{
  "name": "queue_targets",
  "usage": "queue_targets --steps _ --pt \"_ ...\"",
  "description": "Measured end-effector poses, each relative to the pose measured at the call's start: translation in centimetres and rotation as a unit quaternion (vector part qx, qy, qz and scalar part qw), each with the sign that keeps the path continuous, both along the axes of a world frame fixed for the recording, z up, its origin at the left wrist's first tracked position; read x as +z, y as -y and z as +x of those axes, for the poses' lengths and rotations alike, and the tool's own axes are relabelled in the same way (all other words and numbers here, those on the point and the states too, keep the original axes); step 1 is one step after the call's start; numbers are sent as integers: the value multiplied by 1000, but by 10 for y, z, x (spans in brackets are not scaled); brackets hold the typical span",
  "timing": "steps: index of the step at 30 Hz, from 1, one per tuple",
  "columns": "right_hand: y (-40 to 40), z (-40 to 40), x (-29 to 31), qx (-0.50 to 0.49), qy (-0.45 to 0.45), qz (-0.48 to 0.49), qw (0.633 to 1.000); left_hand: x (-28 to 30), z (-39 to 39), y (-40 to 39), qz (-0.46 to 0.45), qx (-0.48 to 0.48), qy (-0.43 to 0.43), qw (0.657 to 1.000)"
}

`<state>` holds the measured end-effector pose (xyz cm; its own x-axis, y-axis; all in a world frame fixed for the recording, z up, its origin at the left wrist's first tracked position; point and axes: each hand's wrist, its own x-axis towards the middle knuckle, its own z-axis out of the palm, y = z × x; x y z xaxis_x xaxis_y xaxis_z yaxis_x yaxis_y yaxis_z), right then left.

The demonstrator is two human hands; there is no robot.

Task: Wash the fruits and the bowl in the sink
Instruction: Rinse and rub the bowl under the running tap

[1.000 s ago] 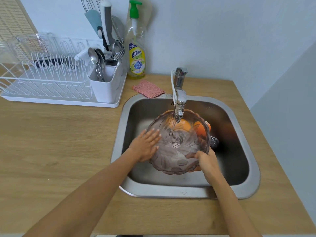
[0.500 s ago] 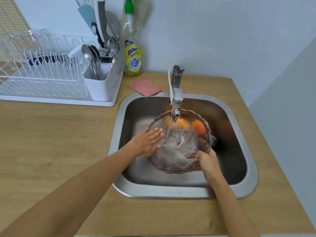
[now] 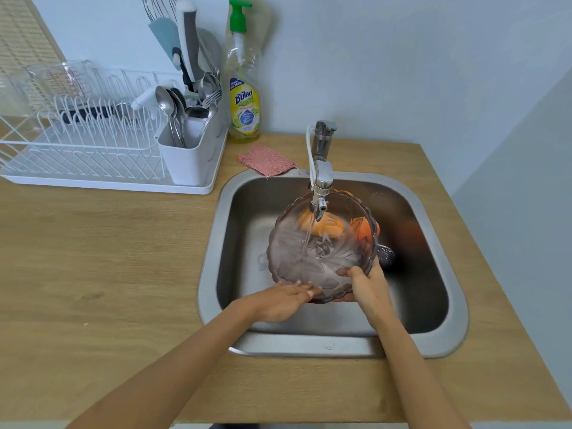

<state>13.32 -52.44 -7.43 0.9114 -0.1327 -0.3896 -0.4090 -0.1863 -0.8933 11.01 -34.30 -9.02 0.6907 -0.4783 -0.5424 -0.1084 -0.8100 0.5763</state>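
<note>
A clear patterned glass bowl (image 3: 297, 264) is held tilted inside the steel sink (image 3: 337, 345), under water running from the tap (image 3: 322, 184). My right hand (image 3: 366, 286) grips the bowl's near right rim. My left hand (image 3: 283, 300) lies flat with its fingers together against the bowl's near lower edge. Two orange fruits (image 3: 360, 229) show through the glass behind the bowl, on the sink floor. A dark drain plug (image 3: 385, 253) sits just right of the bowl.
A pink scrub pad (image 3: 267, 161) lies on the wooden counter (image 3: 102, 274) by the sink's back left corner. A dish soap bottle (image 3: 244, 97) stands behind it. A white dish rack (image 3: 77, 144) with a cutlery holder (image 3: 190, 150) fills the back left.
My left hand slid from the bowl's left side down to its near lower edge. The bowl stayed under the running water and my right hand kept its grip.
</note>
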Motion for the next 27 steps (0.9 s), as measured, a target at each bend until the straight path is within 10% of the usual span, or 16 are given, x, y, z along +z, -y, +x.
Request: queue_targets --steps 15,21,27 --pt "-6 -21 14 -19 211 -198 957 -17 19 -14 -50 350 -3 936" --pt "3 -12 9 -89 57 -38 994 -10 25 -14 -136 431 -60 890" --pt "4 -3 12 -78 -91 163 979 2 29 -20 -318 544 -140 764"
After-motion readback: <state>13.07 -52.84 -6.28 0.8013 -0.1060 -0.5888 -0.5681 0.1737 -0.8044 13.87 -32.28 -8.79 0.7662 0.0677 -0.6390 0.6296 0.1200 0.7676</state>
